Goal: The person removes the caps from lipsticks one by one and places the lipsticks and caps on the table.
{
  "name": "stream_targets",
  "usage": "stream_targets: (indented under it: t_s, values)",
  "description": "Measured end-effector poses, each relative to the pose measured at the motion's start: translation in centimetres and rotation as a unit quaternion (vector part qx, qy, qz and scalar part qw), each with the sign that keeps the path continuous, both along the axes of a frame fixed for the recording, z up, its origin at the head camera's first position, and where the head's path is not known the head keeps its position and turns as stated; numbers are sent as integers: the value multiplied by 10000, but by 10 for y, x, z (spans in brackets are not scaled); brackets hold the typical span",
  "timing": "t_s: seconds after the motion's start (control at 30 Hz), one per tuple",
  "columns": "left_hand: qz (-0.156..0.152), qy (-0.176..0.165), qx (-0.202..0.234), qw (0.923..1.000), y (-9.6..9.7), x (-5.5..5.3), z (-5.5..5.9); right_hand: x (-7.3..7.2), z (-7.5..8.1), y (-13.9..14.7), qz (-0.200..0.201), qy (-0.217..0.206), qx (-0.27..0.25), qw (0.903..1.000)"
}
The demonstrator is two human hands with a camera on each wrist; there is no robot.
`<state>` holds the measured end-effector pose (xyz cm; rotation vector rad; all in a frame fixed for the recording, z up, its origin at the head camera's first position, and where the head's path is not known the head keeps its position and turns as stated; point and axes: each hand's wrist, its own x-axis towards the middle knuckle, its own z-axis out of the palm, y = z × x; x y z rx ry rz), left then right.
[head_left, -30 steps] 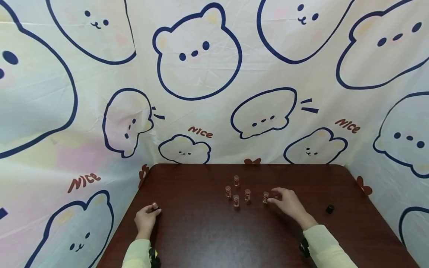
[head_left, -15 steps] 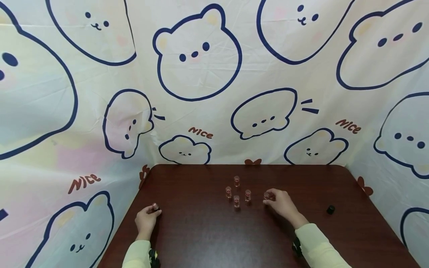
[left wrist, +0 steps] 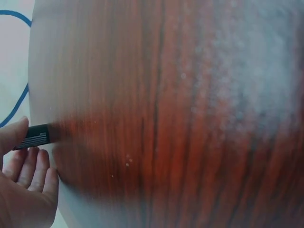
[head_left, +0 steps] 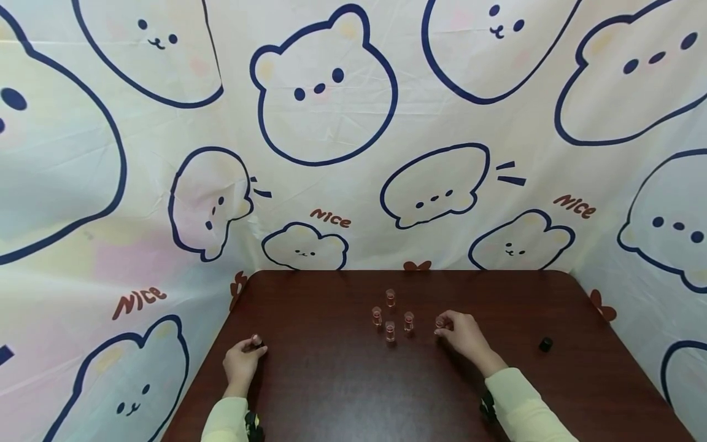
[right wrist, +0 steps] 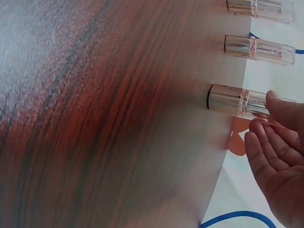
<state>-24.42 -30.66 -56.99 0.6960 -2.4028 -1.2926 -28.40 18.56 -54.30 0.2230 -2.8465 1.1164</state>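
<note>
Your left hand (head_left: 240, 362) pinches a small black block (left wrist: 38, 136), and your right hand (head_left: 466, 336) pinches a clear lipstick tube (right wrist: 229, 99) near four more tubes (head_left: 409, 323).

Tubes (head_left: 390, 332) on table (head_left: 342, 393), left of block (head_left: 545, 344)

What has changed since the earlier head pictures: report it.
The right grip moved slightly left and now pinches a clear pinkish cylindrical tube. Unchanged: the left grip holding a small black printed piece, four matching clear tubes, and the small black cylinder off to the right.
</note>
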Motion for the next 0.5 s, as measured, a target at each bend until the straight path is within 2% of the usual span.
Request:
stream_targets:
  t_s: [0.2,0.5]
  values:
    - [-22,86,87,9999,0,2,-2,2,8,1,7,64,-67,10000]
    - [-73,214,543,9983,-1,1,3,3,26,3,68,352,-305,9989]
